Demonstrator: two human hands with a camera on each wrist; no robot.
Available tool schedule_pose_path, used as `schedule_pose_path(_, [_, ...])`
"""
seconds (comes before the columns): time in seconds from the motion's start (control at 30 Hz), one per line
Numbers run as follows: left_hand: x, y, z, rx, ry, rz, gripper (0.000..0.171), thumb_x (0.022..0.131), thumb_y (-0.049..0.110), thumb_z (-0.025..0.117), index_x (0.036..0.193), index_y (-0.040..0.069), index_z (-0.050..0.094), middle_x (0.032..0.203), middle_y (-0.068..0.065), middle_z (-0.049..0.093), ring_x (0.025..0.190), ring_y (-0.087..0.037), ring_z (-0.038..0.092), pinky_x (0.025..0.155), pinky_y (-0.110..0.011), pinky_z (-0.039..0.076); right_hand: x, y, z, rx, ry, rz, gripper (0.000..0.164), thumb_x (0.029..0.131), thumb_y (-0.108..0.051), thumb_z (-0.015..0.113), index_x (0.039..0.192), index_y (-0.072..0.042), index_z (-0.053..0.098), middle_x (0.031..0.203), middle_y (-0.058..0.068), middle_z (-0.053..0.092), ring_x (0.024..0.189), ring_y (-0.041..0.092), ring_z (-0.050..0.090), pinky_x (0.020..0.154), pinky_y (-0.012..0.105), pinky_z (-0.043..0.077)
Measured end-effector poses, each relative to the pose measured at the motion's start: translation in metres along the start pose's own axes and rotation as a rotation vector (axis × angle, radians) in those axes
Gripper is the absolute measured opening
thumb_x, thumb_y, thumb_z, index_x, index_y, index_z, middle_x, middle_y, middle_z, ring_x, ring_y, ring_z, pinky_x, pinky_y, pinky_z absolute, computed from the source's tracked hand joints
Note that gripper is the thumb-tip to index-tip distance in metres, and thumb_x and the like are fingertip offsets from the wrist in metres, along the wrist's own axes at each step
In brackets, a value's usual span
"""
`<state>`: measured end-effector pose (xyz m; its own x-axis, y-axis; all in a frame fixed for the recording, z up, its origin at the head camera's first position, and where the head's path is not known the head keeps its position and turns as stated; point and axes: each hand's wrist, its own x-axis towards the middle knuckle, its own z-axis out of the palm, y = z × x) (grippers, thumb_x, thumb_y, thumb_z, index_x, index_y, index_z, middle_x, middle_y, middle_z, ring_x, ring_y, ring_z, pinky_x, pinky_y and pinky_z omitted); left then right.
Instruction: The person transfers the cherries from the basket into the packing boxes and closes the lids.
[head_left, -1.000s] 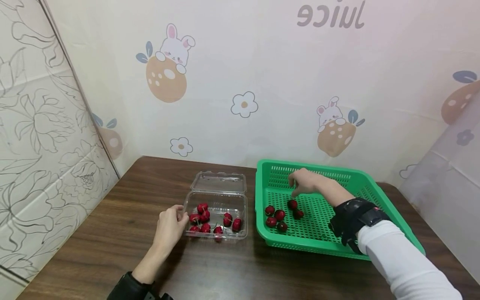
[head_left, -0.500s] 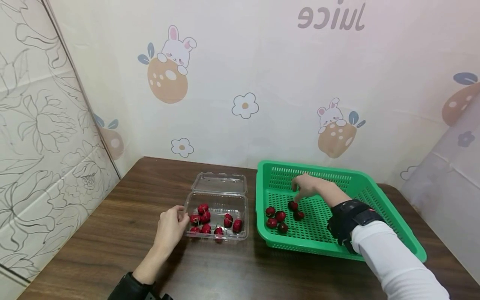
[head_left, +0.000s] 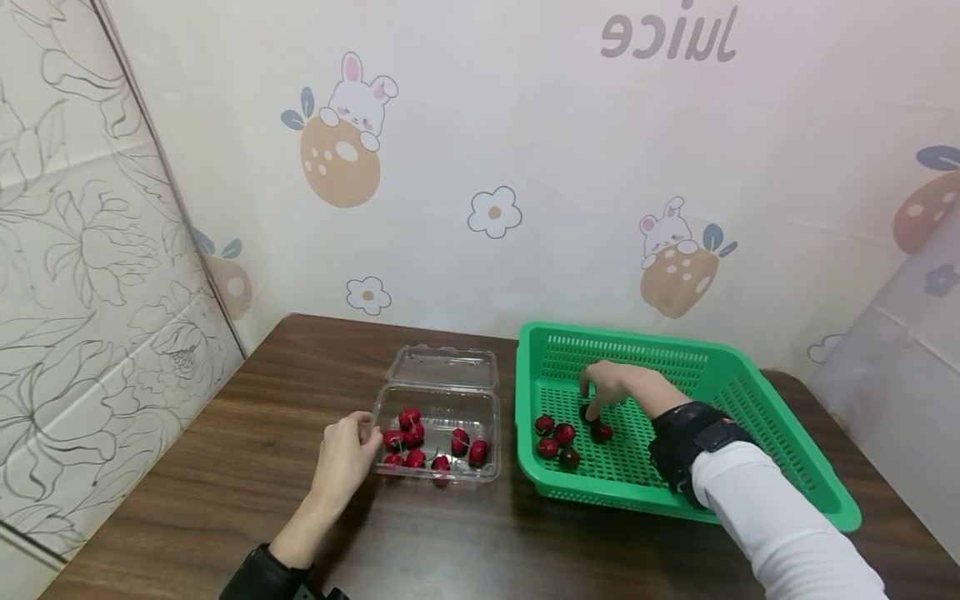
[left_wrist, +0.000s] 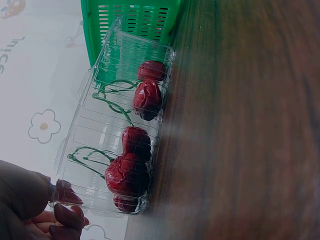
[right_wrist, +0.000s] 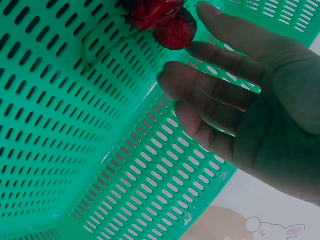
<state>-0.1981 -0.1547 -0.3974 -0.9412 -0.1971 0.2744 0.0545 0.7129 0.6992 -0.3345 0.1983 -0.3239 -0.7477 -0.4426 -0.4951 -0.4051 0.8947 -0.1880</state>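
Note:
My left hand [head_left: 345, 457] pinches the left rim of a clear plastic clamshell container [head_left: 498, 429], whose lid [head_left: 444, 368] lies open behind it. Several red cherries [head_left: 414, 436] with green stems sit inside. My right hand [head_left: 617, 387] is low inside the green basket [head_left: 630, 497], its thumb and fingers spread around a dark cherry beside another cherry [head_left: 602, 432]. In the right wrist view, the thumb and fingertips are close to a cherry [right_wrist: 175, 31], with the fingers fairly straight; whether they touch it I cannot tell.
Several more cherries [head_left: 564, 434] lie on the basket floor, left of my right hand. Container and basket stand side by side on a dark wooden table [head_left: 450, 550]. Behind them rises a printed wall covering [head_left: 495, 275], with another patterned panel [head_left: 97, 275] at the left.
My right hand has lowered into the basket and moved nearer to the cherries, its thumb coming over one of them. The left hand keeps its hold on the container.

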Motion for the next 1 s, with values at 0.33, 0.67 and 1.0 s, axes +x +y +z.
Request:
schedule_pose_path(0.33, [0.0006, -0.0001, 0.0004, -0.004, -0.005, 0.001, 0.025, 0.079, 0.003, 0.055, 0.098, -0.012, 0.059, 0.050, 0.003, 0.043, 0.041, -0.008, 0.035, 0.040, -0.024, 0.031, 0.0004, 0.0004, 0.0035, -0.012, -0.030, -0.012, 0.031, 0.078, -0.004, 0.065, 0.107, -0.004, 0.057, 0.091, 0.008, 0.051, 0.069, 0.023, 0.056, 0.062, 0.035, 0.046])
schedule_pose_path(0.67, [0.0000, -0.0006, 0.0010, 0.003, 0.001, -0.010, 0.024, 0.079, 0.004, 0.056, 0.098, -0.011, 0.059, 0.051, 0.002, 0.043, 0.043, -0.008, 0.036, 0.040, -0.025, 0.032, 0.0024, -0.0031, 0.0043, -0.067, -0.036, -0.023, 0.026, 0.078, -0.003, 0.064, 0.104, -0.004, 0.059, 0.094, 0.009, 0.051, 0.065, 0.019, 0.056, 0.061, 0.034, 0.046])
schedule_pose_path(1.0, [-0.0003, 0.0018, -0.0007, 0.009, 0.006, 0.011, 0.023, 0.080, 0.003, 0.056, 0.097, -0.012, 0.059, 0.051, 0.003, 0.045, 0.043, -0.009, 0.038, 0.041, -0.026, 0.033, 0.0017, -0.0016, 0.0021, -0.070, 0.014, -0.040, 0.027, 0.077, -0.004, 0.065, 0.103, -0.002, 0.060, 0.095, 0.010, 0.053, 0.064, 0.017, 0.056, 0.060, 0.031, 0.046])
